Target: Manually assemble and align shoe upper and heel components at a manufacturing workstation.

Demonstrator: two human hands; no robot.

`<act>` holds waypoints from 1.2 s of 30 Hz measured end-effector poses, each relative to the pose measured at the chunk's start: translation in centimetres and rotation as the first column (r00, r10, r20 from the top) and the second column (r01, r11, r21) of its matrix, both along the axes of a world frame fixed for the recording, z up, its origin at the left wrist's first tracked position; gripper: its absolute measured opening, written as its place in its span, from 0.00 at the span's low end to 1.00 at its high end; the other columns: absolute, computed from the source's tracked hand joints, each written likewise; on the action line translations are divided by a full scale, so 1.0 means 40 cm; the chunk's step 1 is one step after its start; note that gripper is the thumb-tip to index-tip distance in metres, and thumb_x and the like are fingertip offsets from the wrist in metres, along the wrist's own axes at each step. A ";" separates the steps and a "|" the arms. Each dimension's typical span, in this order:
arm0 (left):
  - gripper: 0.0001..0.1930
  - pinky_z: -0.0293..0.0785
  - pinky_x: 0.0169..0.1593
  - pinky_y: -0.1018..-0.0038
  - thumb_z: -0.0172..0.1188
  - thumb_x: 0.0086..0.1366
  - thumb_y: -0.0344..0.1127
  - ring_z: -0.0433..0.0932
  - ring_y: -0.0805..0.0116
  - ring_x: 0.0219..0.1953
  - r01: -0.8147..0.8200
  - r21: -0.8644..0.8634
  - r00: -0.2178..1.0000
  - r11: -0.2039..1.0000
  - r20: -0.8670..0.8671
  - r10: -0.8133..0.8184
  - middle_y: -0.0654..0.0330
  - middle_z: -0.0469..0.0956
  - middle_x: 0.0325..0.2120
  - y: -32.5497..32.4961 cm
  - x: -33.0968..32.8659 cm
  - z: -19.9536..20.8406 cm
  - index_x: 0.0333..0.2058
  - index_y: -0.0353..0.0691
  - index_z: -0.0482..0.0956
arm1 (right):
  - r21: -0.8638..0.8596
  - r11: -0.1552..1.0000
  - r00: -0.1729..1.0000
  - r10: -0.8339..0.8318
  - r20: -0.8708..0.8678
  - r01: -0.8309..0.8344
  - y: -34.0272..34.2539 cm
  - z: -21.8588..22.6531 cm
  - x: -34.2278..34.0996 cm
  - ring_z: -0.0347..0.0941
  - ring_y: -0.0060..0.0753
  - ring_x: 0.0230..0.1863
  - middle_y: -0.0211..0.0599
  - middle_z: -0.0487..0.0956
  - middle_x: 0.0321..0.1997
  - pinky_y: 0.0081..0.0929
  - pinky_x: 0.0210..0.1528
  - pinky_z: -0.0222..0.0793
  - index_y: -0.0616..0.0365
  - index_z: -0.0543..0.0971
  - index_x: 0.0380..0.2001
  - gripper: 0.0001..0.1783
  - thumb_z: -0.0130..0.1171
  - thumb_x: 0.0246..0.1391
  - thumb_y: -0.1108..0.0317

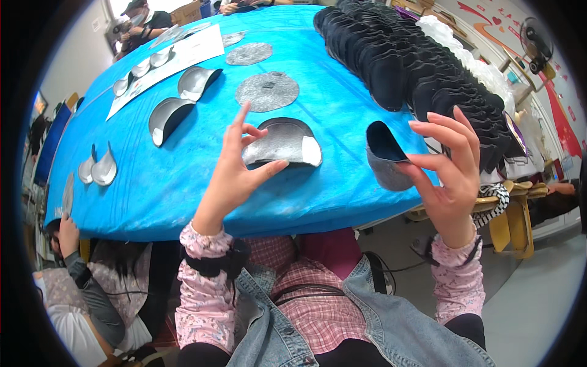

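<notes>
My right hand (449,162) pinches the edge of a curved black-and-grey cup-shaped piece (391,168) between thumb and fingers, over the right part of the table. Its dark hollow faces up. Nearer the middle, another curved grey piece (284,137) with a white patch at its right end lies on the blue cover. Over the left end of that piece is my left hand (241,159), its thumb and fingers apart. Whether the thumb touches the piece I cannot tell. Just beyond lies a flat round grey felt disc (267,92) with a small dark square on it.
Long stacks of black pads (391,67) fill the table's right side. More curved grey pieces (171,119) and a white sheet (177,64) lie on the left of the blue-covered table (165,196). Co-workers sit at the lower left and far side. A yellow stool (520,226) stands right.
</notes>
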State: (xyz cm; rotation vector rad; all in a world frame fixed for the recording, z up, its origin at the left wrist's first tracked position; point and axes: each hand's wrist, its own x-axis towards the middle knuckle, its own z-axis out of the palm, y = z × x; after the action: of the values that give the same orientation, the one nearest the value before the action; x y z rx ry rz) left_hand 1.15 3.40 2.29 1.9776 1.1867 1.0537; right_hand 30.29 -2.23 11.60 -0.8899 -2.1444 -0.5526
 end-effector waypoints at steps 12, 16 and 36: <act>0.63 0.58 0.61 0.58 0.76 0.38 0.36 0.61 0.50 0.59 -0.073 0.025 0.997 0.997 -0.038 0.074 0.47 0.58 0.58 -0.007 -0.008 -0.010 0.66 0.41 0.38 | 0.119 0.992 0.999 -0.050 -0.016 0.052 0.030 -0.060 0.007 0.69 0.35 0.54 0.29 0.76 0.48 0.48 0.64 0.52 0.53 0.78 0.23 0.09 0.68 0.37 0.66; 0.62 0.67 0.56 0.65 0.74 0.41 0.28 0.67 0.57 0.55 0.006 0.000 0.973 1.000 0.231 -0.005 0.47 0.55 0.60 -0.022 0.019 -0.001 0.66 0.44 0.34 | 0.085 0.994 0.996 -0.063 -0.063 0.068 0.028 -0.066 0.018 0.67 0.39 0.56 0.32 0.75 0.49 0.49 0.65 0.50 0.52 0.78 0.24 0.08 0.68 0.38 0.67; 0.34 0.52 0.64 0.56 0.48 0.63 0.54 0.60 0.53 0.61 0.617 -0.127 -0.174 0.777 0.941 0.292 0.48 0.62 0.58 -0.015 0.155 -0.027 0.58 0.31 0.58 | -0.117 0.962 0.763 0.118 -0.636 -0.247 0.049 -0.098 0.049 0.67 0.42 0.58 0.43 0.73 0.51 0.40 0.61 0.56 0.60 0.79 0.25 0.05 0.66 0.45 0.72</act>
State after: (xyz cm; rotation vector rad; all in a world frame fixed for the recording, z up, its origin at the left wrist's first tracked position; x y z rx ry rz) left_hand 7.34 2.81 1.22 0.2110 0.0909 1.3098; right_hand 32.26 -0.26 7.67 -0.8063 -1.6476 0.0707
